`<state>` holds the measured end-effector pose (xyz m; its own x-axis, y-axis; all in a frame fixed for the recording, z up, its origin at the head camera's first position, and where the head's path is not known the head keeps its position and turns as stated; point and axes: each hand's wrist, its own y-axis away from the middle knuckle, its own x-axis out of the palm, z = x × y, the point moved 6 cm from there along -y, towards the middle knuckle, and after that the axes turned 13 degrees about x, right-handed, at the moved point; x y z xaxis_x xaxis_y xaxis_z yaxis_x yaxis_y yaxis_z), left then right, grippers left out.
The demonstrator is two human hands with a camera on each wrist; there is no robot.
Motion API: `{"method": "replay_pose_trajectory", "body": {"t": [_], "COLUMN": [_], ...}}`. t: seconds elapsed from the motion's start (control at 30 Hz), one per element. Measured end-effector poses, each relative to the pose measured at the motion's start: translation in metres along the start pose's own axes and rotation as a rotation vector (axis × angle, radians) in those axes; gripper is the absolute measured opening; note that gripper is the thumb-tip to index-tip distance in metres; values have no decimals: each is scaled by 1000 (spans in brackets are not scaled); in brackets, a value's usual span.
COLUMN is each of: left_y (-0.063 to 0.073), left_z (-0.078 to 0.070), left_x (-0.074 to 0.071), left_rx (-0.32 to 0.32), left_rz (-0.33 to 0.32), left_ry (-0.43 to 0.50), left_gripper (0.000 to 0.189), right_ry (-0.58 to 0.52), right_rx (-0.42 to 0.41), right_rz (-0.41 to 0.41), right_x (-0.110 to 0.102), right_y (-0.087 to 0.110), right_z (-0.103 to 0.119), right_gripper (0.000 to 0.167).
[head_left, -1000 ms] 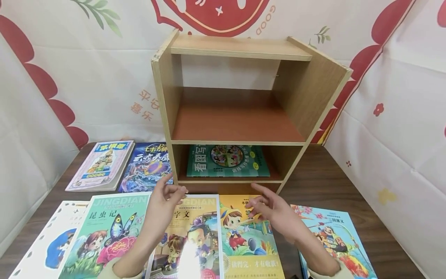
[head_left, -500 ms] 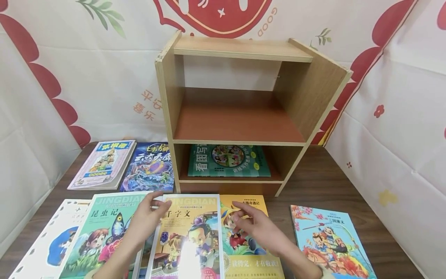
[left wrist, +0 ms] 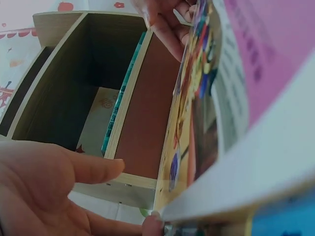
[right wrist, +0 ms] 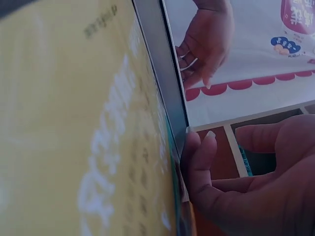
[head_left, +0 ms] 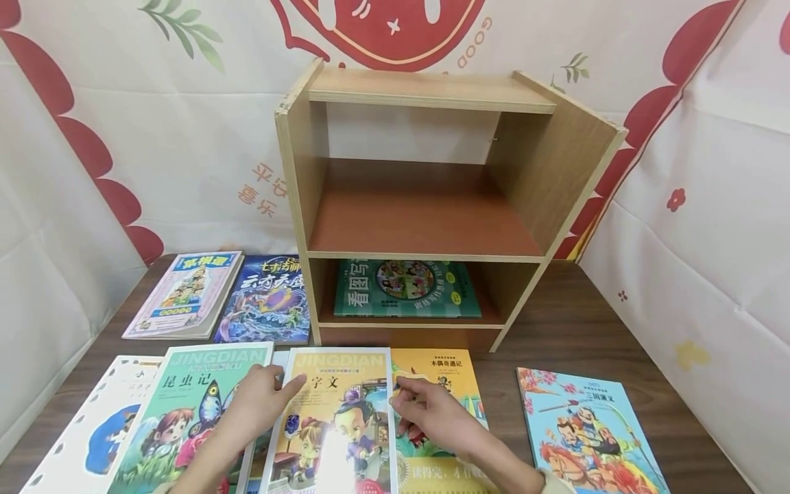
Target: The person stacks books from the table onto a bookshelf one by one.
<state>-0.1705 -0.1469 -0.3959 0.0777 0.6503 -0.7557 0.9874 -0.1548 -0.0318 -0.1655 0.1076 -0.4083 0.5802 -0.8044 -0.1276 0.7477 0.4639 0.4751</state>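
Observation:
A glossy yellow-covered picture book (head_left: 345,412) lies in the middle of the front row. My left hand (head_left: 256,405) is at its left edge, the thumb held apart over the cover. In the left wrist view, the left hand's fingertips (left wrist: 153,223) are right at the book's edge. On the other side my right hand (head_left: 435,415) has bent fingers at the right edge, over the orange-yellow Pinocchio book (head_left: 447,367). The right wrist view shows its fingers (right wrist: 204,152) against the edge, thumb lifted away.
Behind stands a wooden shelf unit (head_left: 426,259) with a green book (head_left: 407,288) in its lower compartment. Green (head_left: 204,405) and white (head_left: 101,425) books lie left, a blue book (head_left: 592,432) right. A pink-covered book (head_left: 188,295) and dark blue book (head_left: 268,298) lie back left.
Both hands have come down and back from in front of the shelf and closer together, reaching the two side edges of the yellow picture book. The books lie as before.

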Motion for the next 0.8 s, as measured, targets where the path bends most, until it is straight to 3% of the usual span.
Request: {"method": "replay_pose_trajectory", "body": {"t": [0.2, 0.37, 0.43, 0.6, 0.7, 0.8], "left_y": [-1, -2, -3, -4, -5, -4], "left_z": [-2, -2, -2, -2, 1, 4], "left_x": [4, 6, 6, 4, 4, 4], "left_rx": [-7, -25, -22, -12, -30, -77], "left_rz": [49, 66, 63, -10, -36, -23], "left_ry": [-82, -72, -46, 82, 158, 194], "left_gripper": [55, 65, 63, 32, 34, 30], "right_ry": [7, 3, 5, 12, 4, -14], "right_rx": [16, 12, 6, -3, 0, 12], "right_rz": [21, 51, 64, 82, 93, 105], "right_x": [0, -1, -1, -2, -3, -4], "right_y": [-5, -7, -7, -7, -7, -8], "right_z": [-5, -7, -7, -8, -9, -11], "right_gripper": [60, 59, 60, 59, 59, 60]}}
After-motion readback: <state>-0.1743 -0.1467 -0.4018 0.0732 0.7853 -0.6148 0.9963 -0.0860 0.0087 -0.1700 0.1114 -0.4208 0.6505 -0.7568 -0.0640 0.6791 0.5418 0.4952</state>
